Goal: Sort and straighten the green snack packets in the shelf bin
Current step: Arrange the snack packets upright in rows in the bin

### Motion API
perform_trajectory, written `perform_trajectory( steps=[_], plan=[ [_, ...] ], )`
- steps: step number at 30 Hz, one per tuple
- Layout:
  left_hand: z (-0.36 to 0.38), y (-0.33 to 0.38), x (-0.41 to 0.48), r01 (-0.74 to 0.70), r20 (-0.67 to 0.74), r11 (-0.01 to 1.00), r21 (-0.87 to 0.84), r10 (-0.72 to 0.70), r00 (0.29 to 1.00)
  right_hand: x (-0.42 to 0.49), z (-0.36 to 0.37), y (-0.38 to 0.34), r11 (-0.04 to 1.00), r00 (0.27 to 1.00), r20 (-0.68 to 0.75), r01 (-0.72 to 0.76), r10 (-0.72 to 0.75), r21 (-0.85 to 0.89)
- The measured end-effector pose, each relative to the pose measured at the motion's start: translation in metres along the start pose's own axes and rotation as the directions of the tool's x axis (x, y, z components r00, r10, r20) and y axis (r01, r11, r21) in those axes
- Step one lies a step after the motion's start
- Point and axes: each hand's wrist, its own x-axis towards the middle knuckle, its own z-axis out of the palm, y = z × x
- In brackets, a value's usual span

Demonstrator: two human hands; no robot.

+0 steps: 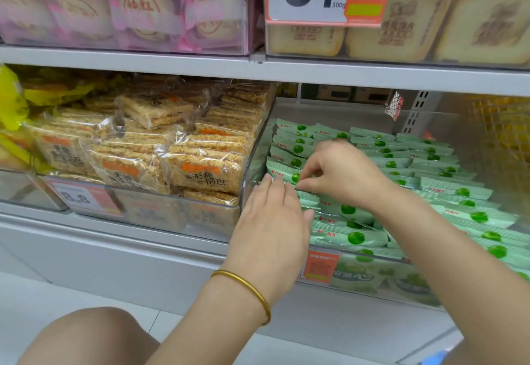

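Green packets (456,191) fill the clear bin (251,164) beside rice-cracker bags (200,164); right grip (344,172) pinches one, left grip (272,221) rests flat, released.

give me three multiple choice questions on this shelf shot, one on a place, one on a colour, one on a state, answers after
1. Where does the clear plastic bin of pale green snack packets stand, relative to the beige rice-crisp packets in clear wrap?
A) to their left
B) to their right
C) on the shelf above

2. What colour is the thin metal bangle on the wrist of the left hand?
A) silver
B) red
C) gold

3. What is the right hand doing?
A) pinching the edge of a green packet
B) hanging idle
C) lying flat on the shelf

Answers:
1 B, the crisps fill the neighbouring bin on the left.
2 C, it shines yellow-gold.
3 A, its thumb and fingers close on a packet's edge.
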Motion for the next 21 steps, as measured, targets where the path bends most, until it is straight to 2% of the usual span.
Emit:
perform_trajectory(
  steps=[3, 6, 8, 12, 16, 19, 21],
  plan=[
    [-0.003, 0.0, 0.001, 0.013, 0.063, 0.995, -0.099, -0.007, 0.998, 0.008, 0.001, -0.007, 0.988, 0.998, 0.053, 0.029, -0.021, -0.15],
    [-0.003, -0.001, 0.0, 0.0, 0.057, 0.993, -0.119, 0.007, 0.998, 0.01, 0.0, -0.009, 0.979, 0.995, 0.069, 0.081, -0.069, -0.187],
    [-0.002, -0.001, -0.001, 0.012, 0.044, 0.994, -0.11, -0.007, 0.999, 0.01, 0.002, -0.009, 0.984, 0.997, 0.026, 0.078, -0.075, -0.159],
    [-0.003, -0.002, -0.001, -0.02, 0.046, 0.991, -0.135, 0.026, 0.999, 0.01, -0.004, -0.005, 0.997, 0.98, -0.198, -0.008, 0.024, 0.081],
    [-0.003, -0.003, 0.0, -0.04, 0.029, 0.995, -0.092, 0.043, 0.999, 0.0, -0.01, 0.001, 0.96, 0.914, -0.379, -0.033, 0.142, 0.279],
    [-0.002, -0.005, -0.001, -0.059, 0.009, 0.994, -0.093, 0.06, 0.998, -0.01, -0.015, 0.007, 0.862, 0.855, -0.427, -0.043, 0.294, 0.506],
    [-0.006, -0.003, -0.001, -0.034, 0.03, 0.995, -0.097, 0.037, 0.999, -0.016, -0.019, 0.013, 0.756, 0.818, -0.402, -0.06, 0.412, 0.652]
  ],
)
